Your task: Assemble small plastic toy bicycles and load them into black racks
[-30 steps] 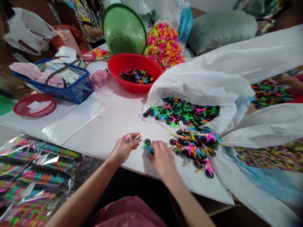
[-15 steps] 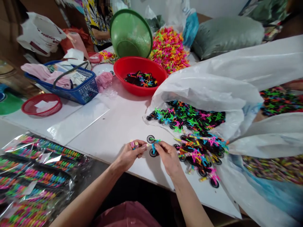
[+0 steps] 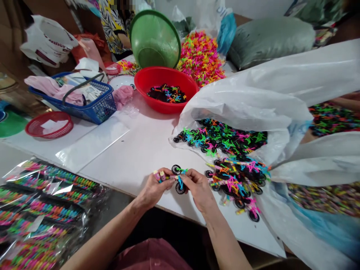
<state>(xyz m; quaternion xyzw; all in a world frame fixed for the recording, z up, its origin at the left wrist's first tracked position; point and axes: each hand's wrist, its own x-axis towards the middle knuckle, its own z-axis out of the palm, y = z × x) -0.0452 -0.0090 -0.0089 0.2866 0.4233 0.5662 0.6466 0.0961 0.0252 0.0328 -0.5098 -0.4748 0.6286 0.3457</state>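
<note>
My left hand (image 3: 152,190) is closed on several small pink and yellow toy figures (image 3: 161,175), with one at its fingertips against the toy bicycle. Pinched in my right hand (image 3: 199,189) is a small toy bicycle (image 3: 180,188) with a blue and green frame and two black spoked wheels. Both hands are close together above the white table (image 3: 137,142) near its front edge; fingers hide where figure and bicycle meet. To the right of my right hand lies a pile of toy bicycles (image 3: 232,183), some with small figures on them.
Behind that pile, a white plastic sack (image 3: 239,101) spills more toy bicycles (image 3: 225,137). A red basin (image 3: 165,108), a green colander (image 3: 156,41) and a blue basket (image 3: 104,105) stand farther back. Clear-wrapped packs (image 3: 42,206) lie at left. A person in a patterned top (image 3: 108,22) is at the back.
My hands have come together, and the figure at my left fingertips now meets the bicycle. The bicycle has shifted slightly left and down.
</note>
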